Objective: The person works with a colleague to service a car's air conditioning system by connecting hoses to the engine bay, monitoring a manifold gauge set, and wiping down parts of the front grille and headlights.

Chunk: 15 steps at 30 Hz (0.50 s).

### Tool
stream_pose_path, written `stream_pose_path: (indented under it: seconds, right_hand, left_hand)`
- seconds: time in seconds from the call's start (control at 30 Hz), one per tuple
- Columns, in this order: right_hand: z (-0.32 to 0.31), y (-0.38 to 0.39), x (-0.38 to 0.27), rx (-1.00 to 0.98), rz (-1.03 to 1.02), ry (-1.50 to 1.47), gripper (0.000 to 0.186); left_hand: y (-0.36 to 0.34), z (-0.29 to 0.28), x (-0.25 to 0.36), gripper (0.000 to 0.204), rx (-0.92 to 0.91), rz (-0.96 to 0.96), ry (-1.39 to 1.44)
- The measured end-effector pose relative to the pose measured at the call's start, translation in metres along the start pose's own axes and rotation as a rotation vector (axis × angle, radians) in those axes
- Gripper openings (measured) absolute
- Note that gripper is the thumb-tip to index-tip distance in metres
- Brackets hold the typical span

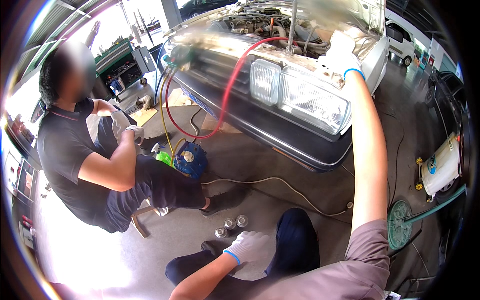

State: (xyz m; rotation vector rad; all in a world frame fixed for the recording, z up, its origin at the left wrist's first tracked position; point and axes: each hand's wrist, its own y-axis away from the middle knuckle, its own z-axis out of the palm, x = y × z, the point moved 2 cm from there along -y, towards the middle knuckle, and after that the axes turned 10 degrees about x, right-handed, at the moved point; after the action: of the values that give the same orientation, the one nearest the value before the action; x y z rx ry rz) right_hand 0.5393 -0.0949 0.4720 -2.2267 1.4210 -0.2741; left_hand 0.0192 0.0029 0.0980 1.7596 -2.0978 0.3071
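A white-gloved left hand (248, 246) is hovering near three silver-topped cans (230, 223) standing on the floor (280, 200), fingers lying together, tips too blurred to tell. The gloved right hand (345, 62) is reaching to a white car's (280, 132) front corner, over two clear headlamps (314, 102); glare is hiding its fingers. Farther right, one white container (442, 167) is bearing a round blue label (431, 164).

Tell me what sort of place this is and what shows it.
Most likely a car repair garage: a car stands with its engine uncovered, a red hose loops from the engine bay, and a white van is parked farther back.
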Motion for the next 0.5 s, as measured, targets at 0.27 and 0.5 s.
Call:
stream_pose_path:
  seconds: [0.27,0.5]
  right_hand:
    - [0.0041,-0.0039,0.0036,-0.003,-0.003,-0.010,0.056]
    - [0.0034,-0.0033,0.0037,-0.001,-0.002,-0.008,0.058]
  left_hand:
    - [-0.0016,-0.0004,0.0009,0.063,-0.029,-0.008,-0.006]
    - [-0.0016,-0.0007,0.0008,0.063,-0.028,-0.007,-0.004]
